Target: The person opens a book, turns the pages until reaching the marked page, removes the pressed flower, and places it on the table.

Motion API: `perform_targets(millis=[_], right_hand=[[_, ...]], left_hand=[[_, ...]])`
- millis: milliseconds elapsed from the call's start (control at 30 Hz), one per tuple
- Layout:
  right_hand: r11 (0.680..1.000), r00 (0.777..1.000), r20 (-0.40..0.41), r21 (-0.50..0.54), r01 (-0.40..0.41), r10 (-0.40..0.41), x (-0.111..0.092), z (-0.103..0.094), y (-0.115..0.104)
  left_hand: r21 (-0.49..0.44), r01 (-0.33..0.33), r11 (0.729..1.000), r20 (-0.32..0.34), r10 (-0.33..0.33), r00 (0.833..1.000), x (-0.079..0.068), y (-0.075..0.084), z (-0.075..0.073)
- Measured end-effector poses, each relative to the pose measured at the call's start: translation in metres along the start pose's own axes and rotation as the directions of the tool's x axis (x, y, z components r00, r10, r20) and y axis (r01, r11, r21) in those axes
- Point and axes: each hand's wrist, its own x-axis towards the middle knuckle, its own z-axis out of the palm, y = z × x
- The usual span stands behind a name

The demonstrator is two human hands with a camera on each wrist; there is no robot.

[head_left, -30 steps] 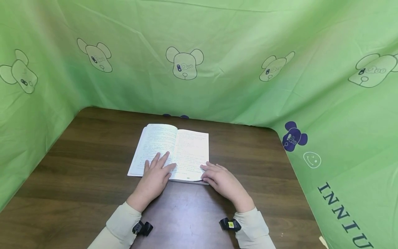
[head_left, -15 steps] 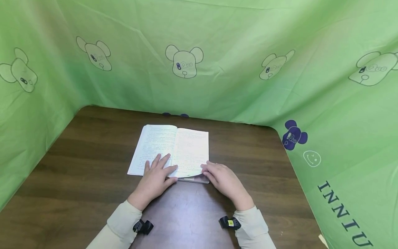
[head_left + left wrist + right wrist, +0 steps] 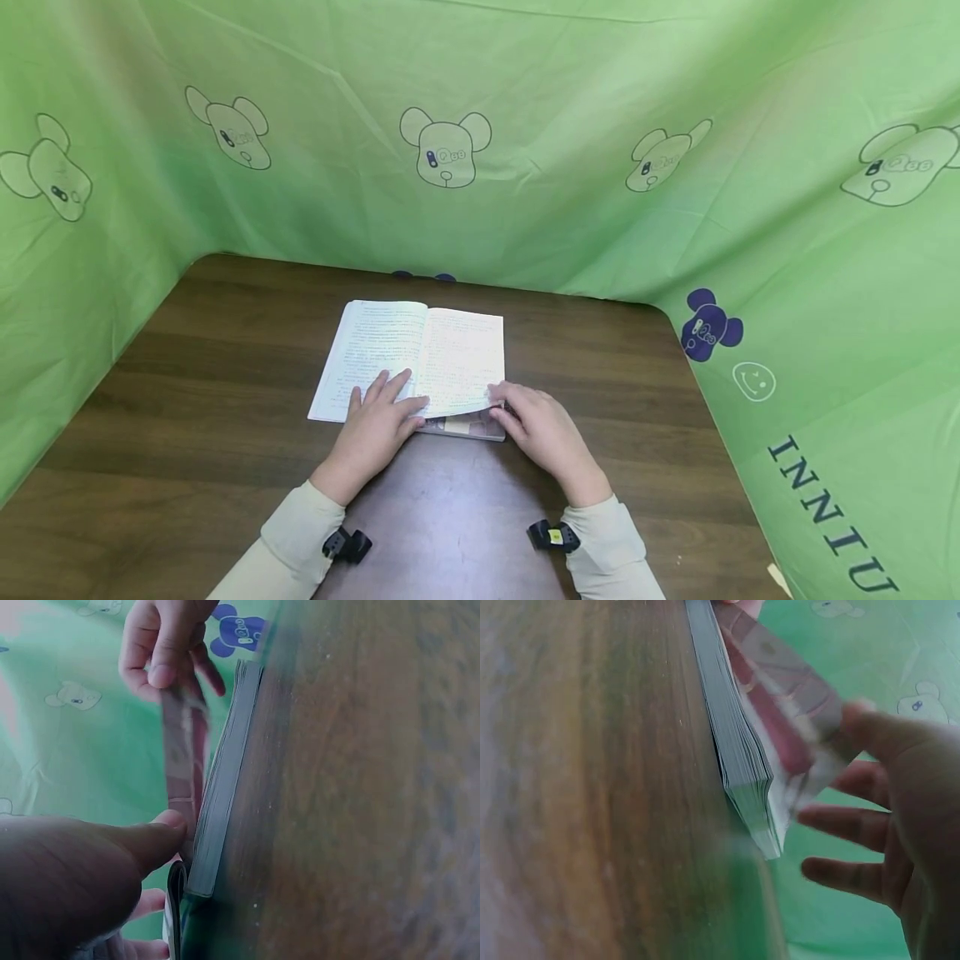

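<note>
An open book (image 3: 378,337) with printed text lies on the table. My left hand (image 3: 372,433) rests on its lower left page near the spine, fingers spread. At the lower right corner, my right hand (image 3: 543,427) pinches a page (image 3: 467,354) between thumb and fingers and holds that edge up. Beneath it a strip of a picture page (image 3: 468,423) shows. In the right wrist view the raised page (image 3: 776,682) bends away from the thick page block (image 3: 731,727). The left wrist view has my left thumb (image 3: 154,844) near the spine.
The brown wooden table (image 3: 225,350) extends around the book on all sides. A green curtain (image 3: 540,217) with bear-head prints stands behind and along both sides. Black wrist devices (image 3: 347,546) sit at both light sleeves (image 3: 607,542).
My right hand has pinched the right page's lower corner and lifted it slightly up and away, uncovering part of the picture page below. The left hand has stayed nearly still on the book.
</note>
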Motion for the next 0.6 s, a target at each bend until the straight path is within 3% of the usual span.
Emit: perform_targets(millis=[233,400,600], right_hand=[[0.994,0.994,0.009,0.032,-0.105,0.105,0.0000,-0.0012,0.0024],[0.986,0.986,0.043,0.034,-0.164,0.162,0.0003,0.0007,0.0036],[0.993,0.986,0.145,0.078,-0.092,0.080,-0.0019,0.0032,0.0040]], left_hand=[[-0.005,-0.002,1.000,-0.037,0.002,0.999,0.0021,-0.0021,0.0023],[-0.058,0.054,0.997,-0.077,-0.059,0.995,0.0042,-0.0019,0.0014],[-0.129,0.075,0.989,-0.180,-0.098,0.979,0.0070,-0.0016,-0.0012]])
